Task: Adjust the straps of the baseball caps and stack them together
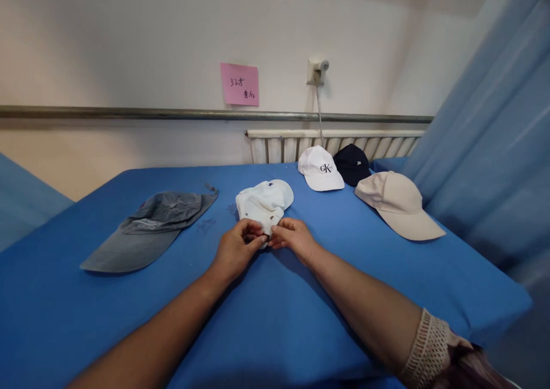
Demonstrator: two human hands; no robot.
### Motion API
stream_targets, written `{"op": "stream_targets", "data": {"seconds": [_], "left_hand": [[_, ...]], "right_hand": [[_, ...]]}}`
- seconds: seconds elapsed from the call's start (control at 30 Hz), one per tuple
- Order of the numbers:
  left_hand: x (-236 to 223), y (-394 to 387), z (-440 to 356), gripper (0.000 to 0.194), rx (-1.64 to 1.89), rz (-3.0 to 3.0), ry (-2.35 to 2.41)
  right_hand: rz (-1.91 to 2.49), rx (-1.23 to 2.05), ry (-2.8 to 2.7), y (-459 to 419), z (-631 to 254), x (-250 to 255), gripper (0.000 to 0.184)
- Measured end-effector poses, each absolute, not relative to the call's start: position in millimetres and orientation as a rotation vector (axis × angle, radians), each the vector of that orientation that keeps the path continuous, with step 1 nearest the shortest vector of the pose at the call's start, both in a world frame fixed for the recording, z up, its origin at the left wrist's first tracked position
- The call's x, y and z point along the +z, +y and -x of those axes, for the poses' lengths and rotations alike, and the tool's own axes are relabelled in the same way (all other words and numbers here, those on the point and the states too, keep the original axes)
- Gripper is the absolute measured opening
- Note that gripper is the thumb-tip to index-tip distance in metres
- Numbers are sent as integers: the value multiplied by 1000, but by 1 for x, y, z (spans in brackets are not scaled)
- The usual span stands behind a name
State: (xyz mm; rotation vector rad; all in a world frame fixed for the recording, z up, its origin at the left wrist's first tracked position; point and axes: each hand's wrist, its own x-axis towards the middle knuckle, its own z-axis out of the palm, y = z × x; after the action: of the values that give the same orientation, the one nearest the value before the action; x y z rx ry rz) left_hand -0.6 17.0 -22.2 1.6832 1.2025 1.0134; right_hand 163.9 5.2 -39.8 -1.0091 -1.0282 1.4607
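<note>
A pale, off-white baseball cap (259, 201) lies in the middle of the blue-covered table (275, 320), its brim pointing away to the right and its back towards me. My left hand (240, 244) pinches the cap's back strap from the left. From the right, my right hand (296, 239) grips the same strap, its fingertips almost meeting those of the left. The fingers partly hide the strap and its fastening. To the left lies a dark grey cap (165, 214), brim towards the near left, its loose strap end sticking up at the back.
At the back right are a white cap (315, 162) with black letters, a navy cap (351, 162) and a beige cap (395, 197). Behind the table run a metal rail (172, 113) and a white radiator (275, 145). A blue curtain (485, 125) hangs along the right.
</note>
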Motion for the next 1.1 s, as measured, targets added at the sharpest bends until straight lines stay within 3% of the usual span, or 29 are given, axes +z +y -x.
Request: {"op": "stream_targets", "data": {"seconds": [0.33, 0.8, 1.1], "left_hand": [[-24, 15, 1, 27, 954, -1833, 1250], [-22, 5, -6, 33, 902, -2185, 1558], [-26, 8, -7, 26, 1035, -2309, 1398]], "right_hand": [[988, 1479, -1007, 9, -164, -45, 48], [958, 1472, -745, 4, -153, -45, 40], [978, 1476, -685, 3, -150, -41, 38]]}}
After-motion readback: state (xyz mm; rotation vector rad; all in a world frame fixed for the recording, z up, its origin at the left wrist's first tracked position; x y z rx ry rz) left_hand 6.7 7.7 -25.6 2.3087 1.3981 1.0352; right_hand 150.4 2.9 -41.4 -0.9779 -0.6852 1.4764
